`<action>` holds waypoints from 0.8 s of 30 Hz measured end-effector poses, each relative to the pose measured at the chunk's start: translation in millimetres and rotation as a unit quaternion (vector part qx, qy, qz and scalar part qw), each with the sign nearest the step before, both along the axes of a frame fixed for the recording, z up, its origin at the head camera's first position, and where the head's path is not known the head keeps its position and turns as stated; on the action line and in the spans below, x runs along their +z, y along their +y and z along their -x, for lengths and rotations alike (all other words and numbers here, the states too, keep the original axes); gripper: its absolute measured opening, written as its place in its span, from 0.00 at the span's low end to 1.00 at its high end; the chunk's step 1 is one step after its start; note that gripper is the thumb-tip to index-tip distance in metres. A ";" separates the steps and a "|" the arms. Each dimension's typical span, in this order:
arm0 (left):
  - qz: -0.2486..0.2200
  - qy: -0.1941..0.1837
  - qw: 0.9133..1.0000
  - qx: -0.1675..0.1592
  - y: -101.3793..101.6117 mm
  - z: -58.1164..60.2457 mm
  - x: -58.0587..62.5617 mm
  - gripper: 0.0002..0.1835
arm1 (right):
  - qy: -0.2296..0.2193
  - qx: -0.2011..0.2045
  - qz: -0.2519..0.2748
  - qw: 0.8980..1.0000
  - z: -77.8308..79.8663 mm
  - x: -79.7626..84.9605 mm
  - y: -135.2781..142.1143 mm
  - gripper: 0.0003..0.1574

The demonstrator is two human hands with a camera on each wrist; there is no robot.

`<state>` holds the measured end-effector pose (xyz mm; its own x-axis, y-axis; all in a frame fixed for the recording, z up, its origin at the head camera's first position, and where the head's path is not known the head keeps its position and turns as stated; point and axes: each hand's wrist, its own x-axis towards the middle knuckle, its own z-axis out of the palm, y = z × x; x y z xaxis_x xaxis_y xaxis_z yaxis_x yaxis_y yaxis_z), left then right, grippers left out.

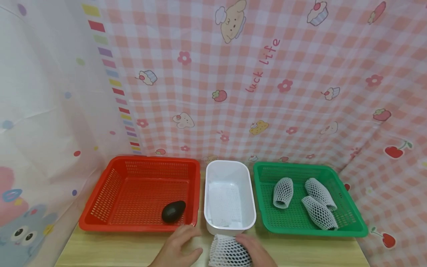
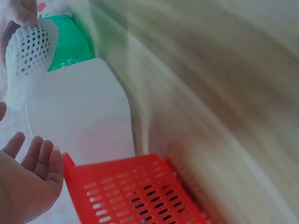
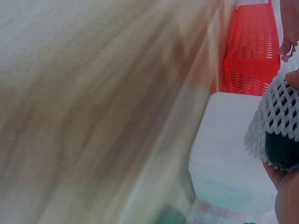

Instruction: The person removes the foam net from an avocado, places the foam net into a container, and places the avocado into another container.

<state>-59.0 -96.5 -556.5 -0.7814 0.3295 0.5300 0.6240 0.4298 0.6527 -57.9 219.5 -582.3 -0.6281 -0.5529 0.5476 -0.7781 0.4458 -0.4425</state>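
My right hand [image 1: 257, 252] grips a white foam net sleeve [image 1: 228, 250] with a dark avocado [image 3: 281, 151] inside it, in front of the white bin. In the right wrist view the avocado's dark end shows at the sleeve's open end. Beside it, my left hand [image 1: 178, 246] is held apart from the sleeve, fingers relaxed and slightly bent, with nothing in them. Another dark avocado [image 1: 174, 211], bare, lies in the near right corner of the red basket [image 1: 140, 227].
Between the baskets stands the white bin [image 1: 208, 207], with a pale mesh pattern on its floor. The green basket [image 1: 313, 232] at right contains three netted pieces [image 1: 283, 193]. All three containers stand on a wooden table [image 1: 110, 248] before a checked cloth [image 1: 213, 74].
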 end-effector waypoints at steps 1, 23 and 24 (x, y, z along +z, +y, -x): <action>-0.003 -0.005 1.000 -0.009 0.9 -0.8 -2.7 0.25 | -0.005 0.001 -0.004 1.000 0.0 -1.0 -0.4 0.52; 0.020 -0.112 0.988 -0.107 11.0 0.3 -49.6 0.12 | -0.151 -0.043 -0.067 0.985 -9.2 -24.5 -20.0 0.50; 0.019 -0.129 0.985 -0.109 11.1 0.3 -49.6 0.11 | -0.157 -0.045 -0.071 0.984 -10.4 -22.7 -20.5 0.50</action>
<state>-59.3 -85.4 -606.0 -0.7968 0.5201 0.3076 0.5199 0.3309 0.7875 -47.5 199.0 -605.0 -0.8046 -0.5435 0.2392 -0.5665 0.5819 -0.5835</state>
